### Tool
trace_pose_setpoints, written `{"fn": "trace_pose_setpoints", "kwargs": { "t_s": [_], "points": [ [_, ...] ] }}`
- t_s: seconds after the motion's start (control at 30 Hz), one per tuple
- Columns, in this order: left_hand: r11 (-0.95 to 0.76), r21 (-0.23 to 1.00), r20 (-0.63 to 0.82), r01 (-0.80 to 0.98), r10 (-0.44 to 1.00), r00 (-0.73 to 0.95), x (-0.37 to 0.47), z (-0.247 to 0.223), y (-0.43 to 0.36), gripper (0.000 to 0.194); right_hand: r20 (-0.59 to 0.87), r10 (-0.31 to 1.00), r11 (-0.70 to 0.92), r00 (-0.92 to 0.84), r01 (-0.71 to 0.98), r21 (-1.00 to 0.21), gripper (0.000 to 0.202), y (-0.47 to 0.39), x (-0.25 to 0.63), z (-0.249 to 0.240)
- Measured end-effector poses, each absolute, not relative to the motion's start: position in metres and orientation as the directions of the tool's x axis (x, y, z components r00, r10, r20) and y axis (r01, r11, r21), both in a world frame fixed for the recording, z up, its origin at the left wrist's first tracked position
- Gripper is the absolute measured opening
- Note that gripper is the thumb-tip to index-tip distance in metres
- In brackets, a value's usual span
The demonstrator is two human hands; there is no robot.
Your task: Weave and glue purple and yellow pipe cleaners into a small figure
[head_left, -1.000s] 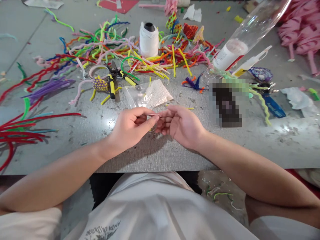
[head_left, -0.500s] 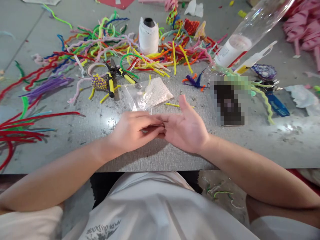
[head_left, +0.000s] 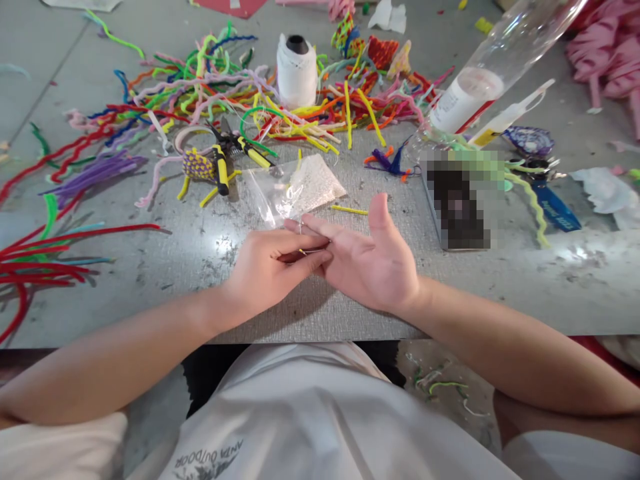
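Note:
My left hand (head_left: 265, 270) is closed in a pinch against the fingers of my right hand. Something thin with a small yellowish tip shows between its thumb and fingers, too small to name. My right hand (head_left: 383, 267) lies open, palm up, with its thumb raised and its fingers stretched to the left, partly behind the left hand. Just beyond the fingertips lies a clear plastic bag of small whitish beads (head_left: 315, 183). A short yellow pipe cleaner piece (head_left: 349, 210) rests to the right of that bag.
Yellow-and-black pliers (head_left: 221, 167) lie beyond my left hand. A white thread spool (head_left: 297, 73) stands among tangled pipe cleaners (head_left: 200, 87). To the right are a blurred-out phone (head_left: 457, 207), a clear plastic bottle (head_left: 520, 50) and a glue bottle (head_left: 505, 120). Red pipe cleaners (head_left: 45, 253) lie left.
My left hand has shifted slightly down, and more of the right fingers now shows above it. The small yellowish tip has come into sight. My right thumb has moved a little to the right.

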State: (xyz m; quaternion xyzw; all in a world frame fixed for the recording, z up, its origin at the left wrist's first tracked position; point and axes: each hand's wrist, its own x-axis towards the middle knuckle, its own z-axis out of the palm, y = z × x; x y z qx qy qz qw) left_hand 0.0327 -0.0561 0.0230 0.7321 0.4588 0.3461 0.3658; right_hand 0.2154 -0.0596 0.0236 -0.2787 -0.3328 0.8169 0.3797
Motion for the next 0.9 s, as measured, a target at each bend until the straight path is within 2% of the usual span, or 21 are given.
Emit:
{"fn": "trace_pose_setpoints", "kwargs": {
  "t_s": [0.13, 0.33, 0.5, 0.63, 0.73, 0.9],
  "points": [
    [-0.198, 0.924, 0.101, 0.326, 0.951, 0.291, 0.034, 0.022, -0.057, 0.017, -0.206, 0.803, -0.483, -0.559, -0.410, -0.774, 0.100, -0.062, 0.213, 0.024],
    [-0.094, 0.966, 0.012, 0.239, 0.947, 0.321, 0.035, 0.028, -0.054, 0.014, -0.202, 0.794, -0.445, -0.573, -0.323, -0.835, 0.103, -0.069, 0.214, 0.021],
    [-0.077, 0.964, -0.026, 0.255, 0.925, 0.379, 0.031, 0.035, -0.049, 0.026, -0.149, 0.771, -0.402, -0.619, -0.293, -0.867, 0.117, -0.072, 0.217, 0.022],
    [-0.001, 0.965, -0.100, 0.263, 0.922, 0.373, 0.030, 0.037, -0.046, 0.026, -0.155, 0.746, -0.432, -0.648, -0.293, -0.853, 0.113, -0.070, 0.219, 0.022],
    [0.079, 0.979, -0.143, 0.186, 0.921, 0.361, 0.032, 0.035, -0.046, 0.026, -0.146, 0.735, -0.448, -0.662, -0.312, -0.838, 0.108, -0.069, 0.219, 0.021],
    [0.126, 0.985, -0.159, 0.115, 0.924, 0.348, 0.031, 0.030, -0.044, 0.024, -0.105, 0.717, -0.454, -0.689, -0.347, -0.821, 0.114, -0.067, 0.219, 0.021]
  ]
}}
